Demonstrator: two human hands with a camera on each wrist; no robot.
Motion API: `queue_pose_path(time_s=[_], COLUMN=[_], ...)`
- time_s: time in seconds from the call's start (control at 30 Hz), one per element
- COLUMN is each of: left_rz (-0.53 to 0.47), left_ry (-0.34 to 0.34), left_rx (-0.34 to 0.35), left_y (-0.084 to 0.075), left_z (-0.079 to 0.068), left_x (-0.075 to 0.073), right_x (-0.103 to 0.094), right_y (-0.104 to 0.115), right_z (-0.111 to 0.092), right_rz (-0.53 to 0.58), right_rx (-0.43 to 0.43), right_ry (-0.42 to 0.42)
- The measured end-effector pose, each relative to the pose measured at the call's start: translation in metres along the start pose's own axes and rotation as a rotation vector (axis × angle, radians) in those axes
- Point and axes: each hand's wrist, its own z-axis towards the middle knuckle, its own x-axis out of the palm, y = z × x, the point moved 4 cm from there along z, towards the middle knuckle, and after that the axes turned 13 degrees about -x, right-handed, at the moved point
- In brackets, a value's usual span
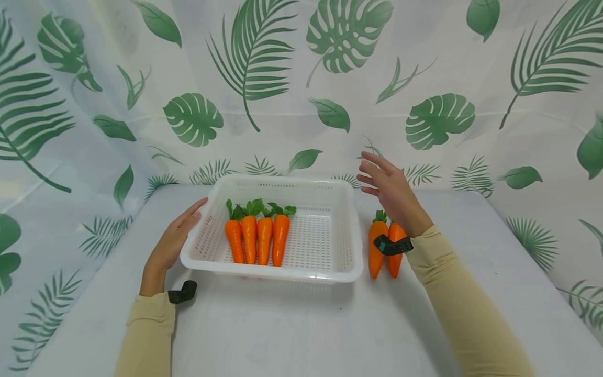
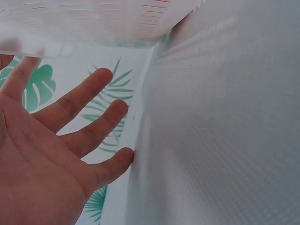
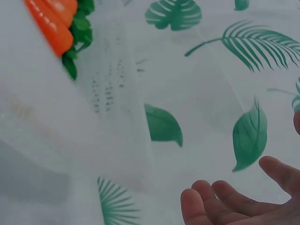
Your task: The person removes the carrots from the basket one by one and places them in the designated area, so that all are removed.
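Note:
A white plastic basket (image 1: 278,273) with slotted walls stands on the table. Several orange carrots (image 1: 265,242) with green leafy tops lie side by side in its left half. My left hand (image 1: 172,243) is at the basket's left side, fingertips right at the rim; the left wrist view shows its fingers (image 2: 75,101) straight and spread, the palm bare. To the right of the basket, my right hand (image 1: 392,189) is raised with loosely extended fingers and nothing in it. Below that hand, two more carrots (image 1: 375,255) lie on the table, partly covered by the wrist and its black camera.
A pale cloth covers the table (image 1: 264,330). Behind it hangs a white curtain (image 1: 278,141) printed with green leaves, close to the basket's far edge; it also runs along the left and right sides.

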Motion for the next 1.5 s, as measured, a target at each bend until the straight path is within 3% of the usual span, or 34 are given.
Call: queue_pose_path(time_s=[0.67,1.13,1.5], left_rz=[0.001,-0.012,-0.001], left_ry=[-0.007,-0.005,-0.012], left_rx=[0.018,0.008,0.005], left_y=[0.001,0.004,0.003], left_z=[0.003,0.003,0.004], left_x=[-0.001,0.0,0.0], right_x=[0.069,0.114,0.135], right_y=[0.004,-0.006,-0.023], right_z=[0.035,0.042,0.039], right_rz=[0.017,-0.02,-0.083], right_rx=[-0.027,0.015,0.085], right_ry=[0.093,0.174,0.207])
